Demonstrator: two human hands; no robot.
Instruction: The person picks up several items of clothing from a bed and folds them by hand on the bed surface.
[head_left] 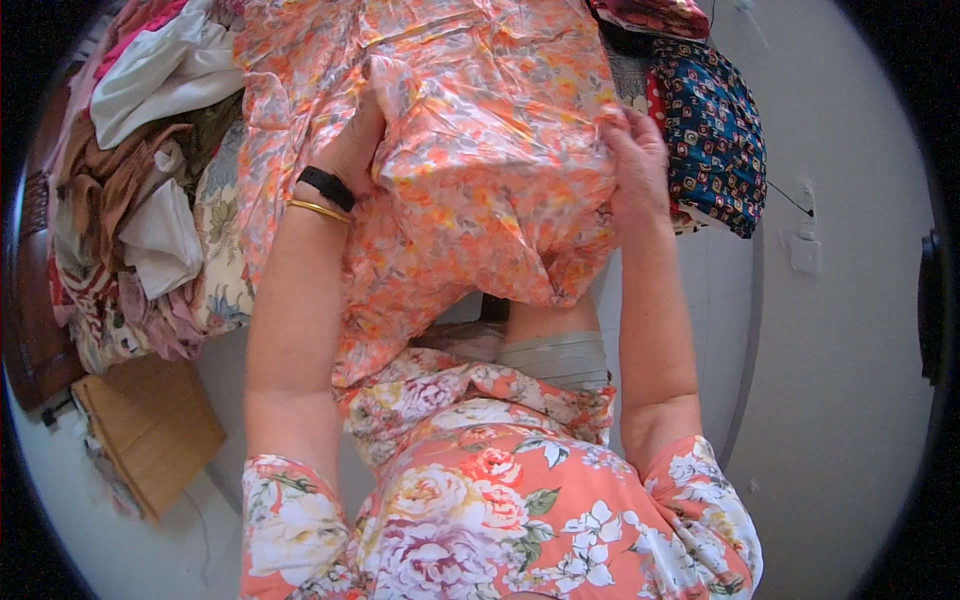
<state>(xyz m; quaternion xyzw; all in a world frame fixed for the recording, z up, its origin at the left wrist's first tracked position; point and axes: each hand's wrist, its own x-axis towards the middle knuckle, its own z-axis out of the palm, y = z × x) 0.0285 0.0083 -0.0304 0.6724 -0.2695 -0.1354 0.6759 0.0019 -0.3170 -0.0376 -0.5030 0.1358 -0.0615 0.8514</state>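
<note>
A large, thin orange cloth (470,220) with a floral print spreads over the bed and drapes down in front of my legs. Its near part is lifted and stretched between my two hands, with loose folds hanging below. My left hand (358,145), with a black band and a gold bangle at the wrist, grips the cloth's left side; its fingers are mostly hidden by the fabric. On the right, my right hand (637,155) is closed on the cloth's other edge, fingers curled over it.
Rumpled clothes (150,200) in brown, white and pink lie heaped at the left. A dark blue patterned bundle (712,135) sits at the far right, beside a wall with a socket (804,253). A brown cardboard piece (155,430) rests at the lower left.
</note>
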